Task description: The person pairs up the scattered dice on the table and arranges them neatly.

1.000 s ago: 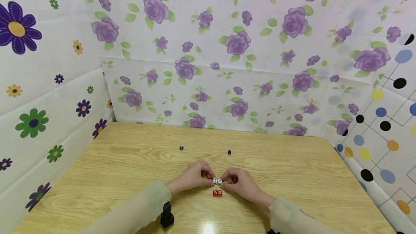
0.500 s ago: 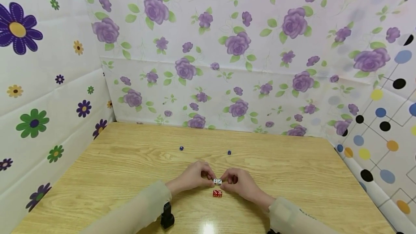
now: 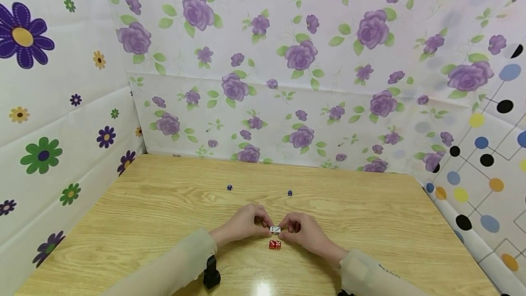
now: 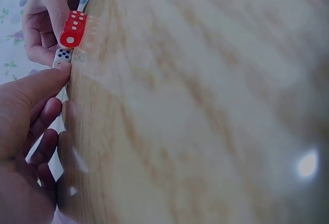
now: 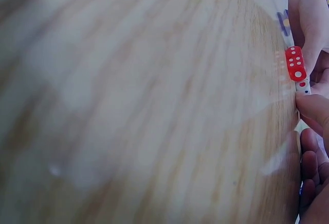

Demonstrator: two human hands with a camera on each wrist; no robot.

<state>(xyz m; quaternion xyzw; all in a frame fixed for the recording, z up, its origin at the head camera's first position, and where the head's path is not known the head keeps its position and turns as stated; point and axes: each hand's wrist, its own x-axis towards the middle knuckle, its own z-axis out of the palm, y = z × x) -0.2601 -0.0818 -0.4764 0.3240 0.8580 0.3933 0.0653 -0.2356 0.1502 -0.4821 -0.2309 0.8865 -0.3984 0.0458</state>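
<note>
Two white dice sit side by side on the wooden table in the head view. My left hand pinches the left white die between thumb and index finger. From the other side, my right hand pinches the right white die the same way. Just nearer to me lies a pair of red dice, set flush against each other. In the left wrist view the red dice stand in front of a white die, which the left thumb partly covers.
Two dark blue dice lie farther back on the table, one to the left and one to the right. Flower-printed cloth hangs behind the table, with patterned cloth at both sides.
</note>
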